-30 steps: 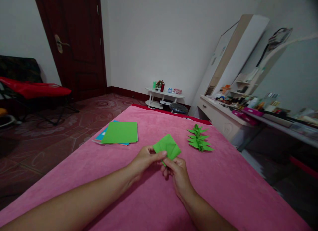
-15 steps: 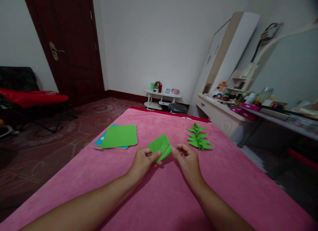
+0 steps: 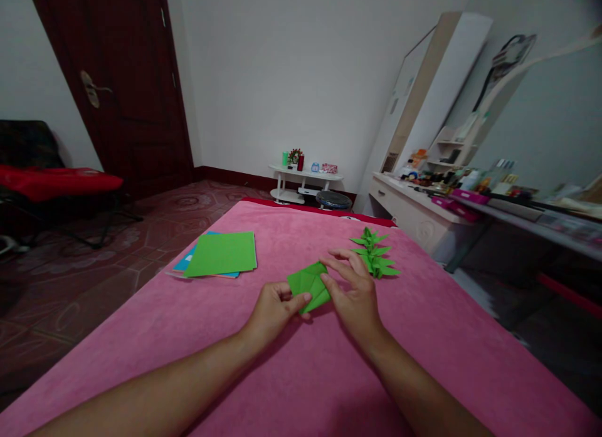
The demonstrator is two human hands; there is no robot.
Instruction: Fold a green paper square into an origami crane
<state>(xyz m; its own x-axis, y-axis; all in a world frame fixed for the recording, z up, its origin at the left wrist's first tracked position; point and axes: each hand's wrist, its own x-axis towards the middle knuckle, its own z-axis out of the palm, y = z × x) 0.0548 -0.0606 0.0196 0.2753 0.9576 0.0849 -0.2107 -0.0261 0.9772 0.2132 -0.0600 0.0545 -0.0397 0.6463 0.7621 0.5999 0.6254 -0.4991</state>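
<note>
Between my hands is a small folded piece of green paper [image 3: 310,285] with crease lines across it, held just above the pink cloth [image 3: 291,374]. My left hand [image 3: 277,308] pinches its lower left part, thumb on top and fingers underneath. At its right edge, my right hand [image 3: 352,289] has thumb and index finger on the paper, the other fingers raised. Beyond my right hand stand several spiky green folded paper shapes [image 3: 376,255] in a row. To the left lies a stack of square paper sheets [image 3: 221,254], green on top, with blue and orange edges showing.
A white low stand [image 3: 305,173] with small items is by the far wall. On the right runs a dressing table [image 3: 418,202] crowded with bottles, beside a mirror. A dark red door [image 3: 117,79] and a red folding chair [image 3: 61,181] are on the left.
The green paper has turned slightly and shifted a little to the right. My right index finger has moved up to its top corner, and the other right-hand fingers have spread out.
</note>
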